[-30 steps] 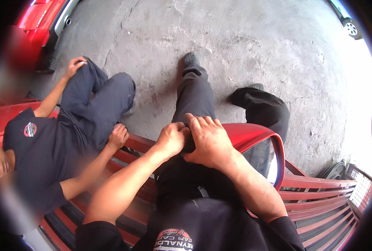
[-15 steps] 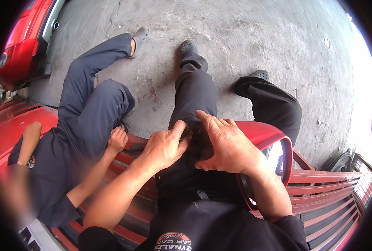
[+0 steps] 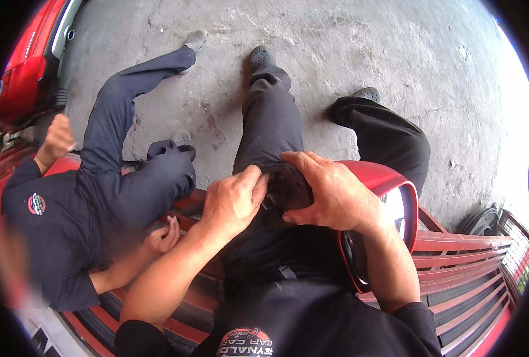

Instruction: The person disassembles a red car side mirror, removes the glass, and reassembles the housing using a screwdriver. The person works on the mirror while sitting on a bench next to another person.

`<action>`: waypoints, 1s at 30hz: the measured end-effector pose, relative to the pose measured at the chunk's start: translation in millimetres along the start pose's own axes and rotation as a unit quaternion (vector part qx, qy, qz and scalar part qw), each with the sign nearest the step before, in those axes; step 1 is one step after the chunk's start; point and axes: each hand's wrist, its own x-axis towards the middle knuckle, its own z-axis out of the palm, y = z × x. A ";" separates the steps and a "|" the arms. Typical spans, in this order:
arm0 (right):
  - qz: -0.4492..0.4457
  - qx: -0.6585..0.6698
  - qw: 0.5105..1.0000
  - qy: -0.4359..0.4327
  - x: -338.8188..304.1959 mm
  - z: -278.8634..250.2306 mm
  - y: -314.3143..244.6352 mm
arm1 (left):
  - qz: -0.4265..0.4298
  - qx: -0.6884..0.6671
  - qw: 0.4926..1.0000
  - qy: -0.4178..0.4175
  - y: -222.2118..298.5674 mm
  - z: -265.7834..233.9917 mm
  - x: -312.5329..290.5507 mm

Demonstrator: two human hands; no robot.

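A red car side mirror [image 3: 382,178] lies across my lap, its glass facing right. My right hand [image 3: 336,190] grips its black mounting base [image 3: 288,184], thumb on the near side and fingers over the far side. At the left edge of that base is my left hand [image 3: 233,199], closed, thumb and forefinger pinched together against it. Whatever sits in this pinch is too small and dark to make out. Part of the base is hidden under my right palm.
I sit on a red slatted bench [image 3: 455,262]. Beside me on the left sits a co-worker in dark clothes [image 3: 68,220]. A red vehicle [image 3: 29,71] stands at the far left on the concrete floor [image 3: 348,53]. Coiled dark hose or cable [image 3: 480,221] lies at right.
My hands stay at the mirror base, shifted slightly upward in view. The co-worker has raised one hand, turned the other palm up, and lowered one knee.
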 end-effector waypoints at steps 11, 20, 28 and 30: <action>0.010 -0.001 1.000 -0.027 4.6 -3.2 2.5 | -0.052 -0.199 0.976 -0.078 -15.3 5.6 1.3; -0.005 -0.004 1.000 -0.016 0.4 -6.8 10.1 | -0.081 -0.215 0.973 0.007 -15.1 28.1 -2.9; -0.002 0.008 1.000 -0.006 -2.3 -11.6 14.9 | 0.003 -0.202 0.972 0.123 -20.4 45.9 -1.8; 0.000 0.012 1.000 -0.001 -3.3 -13.5 16.1 | 0.017 -0.201 0.971 0.132 -18.9 45.5 1.1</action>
